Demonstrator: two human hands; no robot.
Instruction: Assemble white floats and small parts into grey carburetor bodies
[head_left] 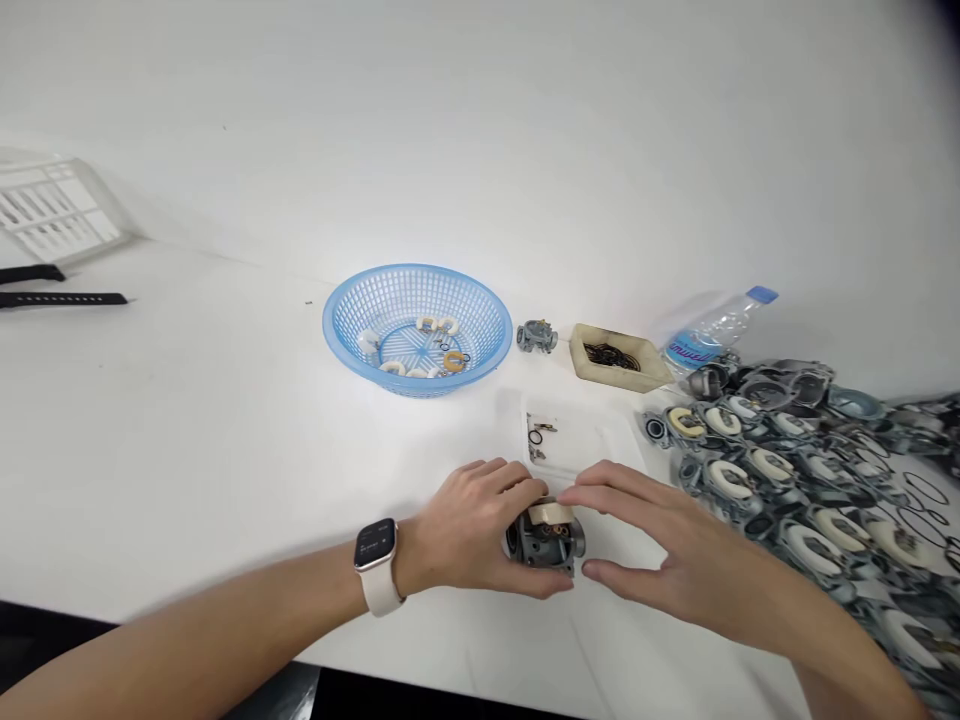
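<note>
On the white table, a grey metal carburetor body (541, 555) is gripped by my left hand (484, 525), fingers over its far side and thumb along its near side. A cream-coloured float (551, 513) sits on top of it, with small brass parts showing below. My right hand (671, 545) is just to the right, thumb and fingers apart; its fingertips come close to the float, and I cannot tell whether they touch. Just beyond lies a white tray (592, 440) with a black ring and small metal pieces.
A blue basket (341, 345) holds several floats and rings. Near it are a small carburetor (537, 336), a cream box (656, 378) of dark rings and a tilted plastic bottle (709, 335). Many carburetor bodies (810, 550) crowd the right. Black straps (67, 299) and a white rack (60, 210) lie left.
</note>
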